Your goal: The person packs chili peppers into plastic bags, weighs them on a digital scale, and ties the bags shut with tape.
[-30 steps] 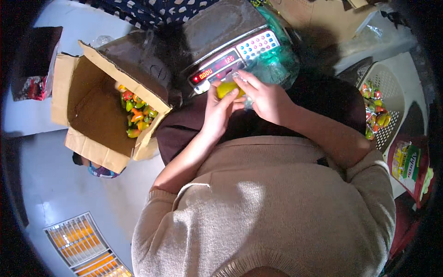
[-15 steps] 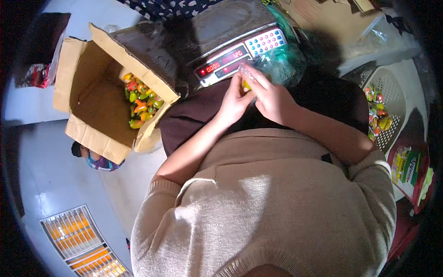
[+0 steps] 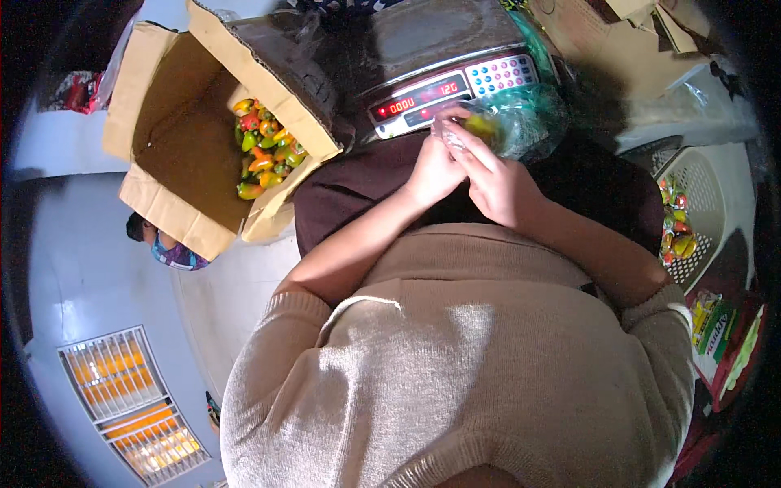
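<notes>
Yellow-green produce (image 3: 482, 125) is just beyond the fingers of my right hand (image 3: 500, 185), seen in or behind clear plastic (image 3: 452, 136). Its longer direction seems to run sideways, sloping a little down toward my right; it is blurred, so I cannot tell which end is the tip.

My left hand (image 3: 438, 169) and my right hand meet at the fingertips, and both are closed on the clear plastic. The right fingers lie over the left ones, so I cannot tell how each finger presses.

Just to the right of the produce is a crumpled greenish bag (image 3: 534, 122); where one plastic finishes and the other begins is not clear. Directly ahead of my hands stands a weighing scale (image 3: 446, 42) with red lit display, and my fingers cover a part of its front panel.

To the left of my left hand, an open cardboard box (image 3: 175, 134) holds red, orange and green peppers (image 3: 264, 154). Well to my right, a pale perforated basket (image 3: 709, 199) contains shiny wrapped peppers (image 3: 675, 220), partly hidden by its near side. Beyond my right hand, farther away, cardboard (image 3: 598, 41) is cut by the picture's dark rim.
</notes>
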### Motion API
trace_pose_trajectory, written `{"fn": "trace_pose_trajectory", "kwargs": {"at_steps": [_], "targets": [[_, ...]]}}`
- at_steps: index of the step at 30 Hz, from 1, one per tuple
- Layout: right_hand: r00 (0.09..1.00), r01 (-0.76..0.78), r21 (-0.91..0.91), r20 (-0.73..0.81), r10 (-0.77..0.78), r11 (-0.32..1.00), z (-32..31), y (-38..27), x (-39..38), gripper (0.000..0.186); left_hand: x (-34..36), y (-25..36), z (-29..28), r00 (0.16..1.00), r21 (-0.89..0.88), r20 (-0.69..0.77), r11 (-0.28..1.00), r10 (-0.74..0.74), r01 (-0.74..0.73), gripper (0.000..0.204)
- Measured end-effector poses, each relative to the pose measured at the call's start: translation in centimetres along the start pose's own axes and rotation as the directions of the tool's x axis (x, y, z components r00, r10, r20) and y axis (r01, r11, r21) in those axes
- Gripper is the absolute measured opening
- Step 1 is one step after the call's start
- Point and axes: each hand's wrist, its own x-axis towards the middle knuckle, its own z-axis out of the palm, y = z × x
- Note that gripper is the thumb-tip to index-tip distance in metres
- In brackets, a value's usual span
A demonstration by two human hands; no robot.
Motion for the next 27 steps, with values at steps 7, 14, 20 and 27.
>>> {"fn": "trace_pose_trajectory", "kwargs": {"at_steps": [7, 14, 20, 27], "targets": [[0.999, 0.040, -0.051, -0.020, -0.041, 0.998, 0.5, 0.3, -0.2, 0.052, 0.7, 0.9, -0.9, 0.981, 0.293, 0.171, 0.946, 0.088, -0.136, 0.037], [0.984, 0.175, -0.056, 0.052, -0.172, 0.983, 2.0, 0.4, -0.3, 0.073, 0.3, -0.8, 1.6, 0.980, 0.032, -0.047, 0.981, -0.191, 0.193, 0.032], [0.966, -0.035, 0.092, 0.258, 0.010, 0.995, 1.3, -0.2, -0.5, 0.074, 0.3, -4.0, 2.4, 0.996, 0.052, -0.090, 0.998, 0.026, -0.022, 0.037], [0.984, 0.018, 0.138, 0.171, -0.042, 0.990, 0.4, -1.2, 0.1, 0.053, 0.5, -0.5, 0.6, 0.943, 0.787, 0.332, 0.557, -0.020, -0.265, 0.036]]}}
